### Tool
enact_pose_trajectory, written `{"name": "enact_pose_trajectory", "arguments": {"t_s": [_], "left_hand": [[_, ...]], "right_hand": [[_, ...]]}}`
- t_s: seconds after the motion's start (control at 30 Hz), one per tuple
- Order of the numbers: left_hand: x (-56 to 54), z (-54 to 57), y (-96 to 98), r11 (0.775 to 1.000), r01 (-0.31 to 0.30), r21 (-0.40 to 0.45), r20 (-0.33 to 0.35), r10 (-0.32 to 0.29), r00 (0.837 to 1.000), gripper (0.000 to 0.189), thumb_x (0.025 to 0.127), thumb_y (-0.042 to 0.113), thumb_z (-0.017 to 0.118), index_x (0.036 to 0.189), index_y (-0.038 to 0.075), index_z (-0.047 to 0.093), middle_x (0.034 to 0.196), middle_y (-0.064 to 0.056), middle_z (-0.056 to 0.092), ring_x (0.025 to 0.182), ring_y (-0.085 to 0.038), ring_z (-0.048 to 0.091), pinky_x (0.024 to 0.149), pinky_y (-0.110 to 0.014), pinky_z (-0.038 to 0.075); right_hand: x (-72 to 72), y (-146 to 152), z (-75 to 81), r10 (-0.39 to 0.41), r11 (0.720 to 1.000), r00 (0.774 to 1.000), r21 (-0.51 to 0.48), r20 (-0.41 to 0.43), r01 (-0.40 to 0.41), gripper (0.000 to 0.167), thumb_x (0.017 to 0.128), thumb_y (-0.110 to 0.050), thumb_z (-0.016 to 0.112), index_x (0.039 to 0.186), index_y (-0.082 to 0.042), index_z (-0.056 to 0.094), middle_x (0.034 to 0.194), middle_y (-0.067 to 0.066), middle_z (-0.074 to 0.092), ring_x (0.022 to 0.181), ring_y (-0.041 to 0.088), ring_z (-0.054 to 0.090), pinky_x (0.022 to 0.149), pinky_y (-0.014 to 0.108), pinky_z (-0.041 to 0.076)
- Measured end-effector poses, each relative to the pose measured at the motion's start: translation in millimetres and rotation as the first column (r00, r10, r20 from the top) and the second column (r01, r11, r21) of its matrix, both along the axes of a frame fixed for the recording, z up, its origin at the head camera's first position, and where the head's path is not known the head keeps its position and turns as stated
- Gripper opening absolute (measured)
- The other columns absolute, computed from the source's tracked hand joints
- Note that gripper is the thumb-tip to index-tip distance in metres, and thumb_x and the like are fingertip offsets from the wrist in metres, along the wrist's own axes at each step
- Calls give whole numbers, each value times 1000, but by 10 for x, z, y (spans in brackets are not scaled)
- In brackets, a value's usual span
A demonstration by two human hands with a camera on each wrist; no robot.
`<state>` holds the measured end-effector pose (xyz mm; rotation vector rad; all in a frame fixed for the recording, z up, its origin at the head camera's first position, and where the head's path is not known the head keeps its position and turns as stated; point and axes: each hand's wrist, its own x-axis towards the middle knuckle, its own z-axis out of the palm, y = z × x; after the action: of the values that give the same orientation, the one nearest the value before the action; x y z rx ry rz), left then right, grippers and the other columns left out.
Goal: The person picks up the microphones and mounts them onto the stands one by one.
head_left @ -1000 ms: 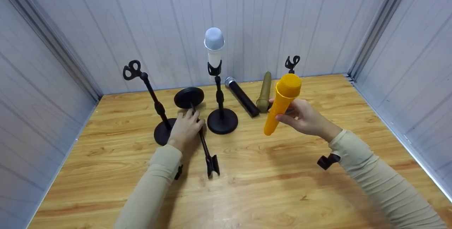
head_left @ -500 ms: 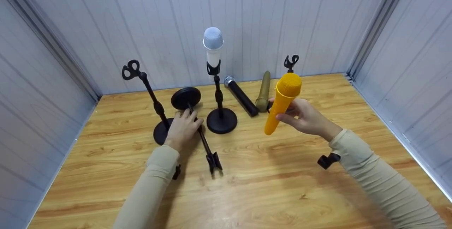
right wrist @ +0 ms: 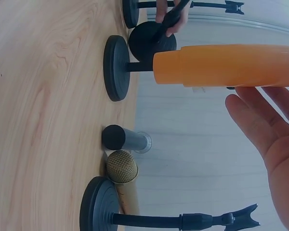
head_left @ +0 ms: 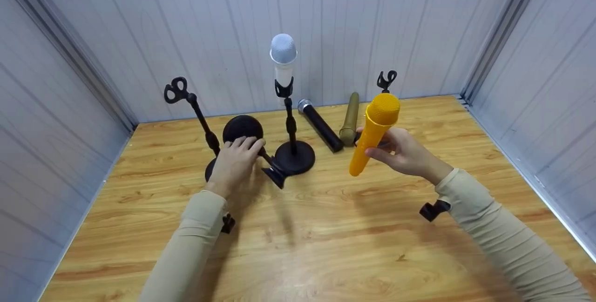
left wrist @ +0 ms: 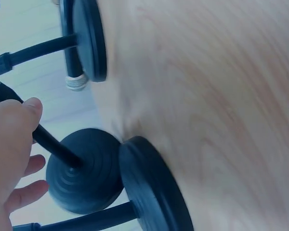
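My left hand (head_left: 233,164) grips the pole of a black microphone stand (head_left: 242,127), fingers over it and thumb along it in the left wrist view. This stand leans steeply toward me, its round base (left wrist: 84,171) facing forward and its forked clip (head_left: 275,175) pointing to the front right. In my right hand (head_left: 407,155) is a yellow microphone (head_left: 375,130), pinched between thumb and fingers around its handle, head up and slightly tilted right. The right wrist view shows its orange-looking handle (right wrist: 221,65) from close by.
A white microphone (head_left: 283,50) sits in the clip of an upright stand (head_left: 291,127). Other upright stands are at left (head_left: 200,116) and at back right (head_left: 386,81). A black microphone (head_left: 321,125) and a gold microphone (head_left: 350,120) lie near the back wall.
The stand in my left hand has tipped up from lying low, its clip end swinging up and away from me. My right hand keeps holding the yellow microphone almost in place.
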<state>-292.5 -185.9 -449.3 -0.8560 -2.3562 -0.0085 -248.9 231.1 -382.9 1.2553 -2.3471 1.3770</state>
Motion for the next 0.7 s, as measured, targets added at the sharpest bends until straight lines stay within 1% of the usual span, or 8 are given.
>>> {"name": "enact_pose_trajectory", "arguments": {"t_s": [0.13,0.27,0.33,0.43,0.5,0.57,0.63,0.7], "left_hand": [[59,82,13,998,31,55,22,-33,999,30,96,7,70,125,6,64,116,-15,69,104,-37,66,80,-53,57],[120,123,33,987,81,140,-5,-81,997,29,94,3,70,123,3,67,112,-17,69,98,-38,68,74,-53,58],[144,138,49,976,116,183,-40,-110,993,20,94,4,71,113,0,69,105,-19,69,88,-40,68,68,-54,57],[207,189,73,959,145,243,-19,-145,989,18,93,6,73,107,-4,66,93,-20,67,75,-40,66,61,-53,56],[255,246,102,951,131,279,38,-147,988,17,97,11,71,102,-2,62,88,-17,64,67,-36,63,56,-49,54],[311,310,126,936,107,336,129,-158,979,18,99,13,68,106,0,59,85,-12,62,64,-30,60,55,-45,51],[366,376,152,907,77,413,232,-187,955,17,100,15,66,111,2,60,85,-8,62,63,-24,57,56,-40,48],[410,428,176,874,50,483,329,-234,915,17,102,15,64,115,5,60,79,-6,60,60,-21,53,55,-36,45]], "right_hand": [[12,-9,16,-1,1000,1000,-6,-9,1,44,95,7,65,137,-2,57,113,10,70,97,19,70,74,29,60],[22,-4,26,-4,1000,1000,0,2,4,43,96,5,65,137,-3,57,114,9,69,97,20,70,74,30,60],[24,8,28,-10,1000,1000,2,10,10,42,97,4,65,138,-3,57,117,10,68,99,20,69,75,31,60],[30,24,32,-18,1000,1000,-5,14,18,42,97,4,65,138,-2,57,119,12,68,101,20,69,77,31,59],[30,34,31,-24,1000,1000,-10,17,24,42,97,4,65,138,-2,57,119,12,68,101,19,69,78,31,59],[27,40,29,-29,1000,999,-12,19,29,43,97,5,64,138,-2,57,119,11,68,101,19,69,79,31,59],[27,43,31,-31,999,999,-13,22,31,43,97,5,64,138,-3,57,118,10,69,101,19,69,78,30,59],[26,48,32,-33,999,999,-15,25,34,43,97,6,64,138,-4,57,118,9,68,101,19,69,78,31,59]]}}
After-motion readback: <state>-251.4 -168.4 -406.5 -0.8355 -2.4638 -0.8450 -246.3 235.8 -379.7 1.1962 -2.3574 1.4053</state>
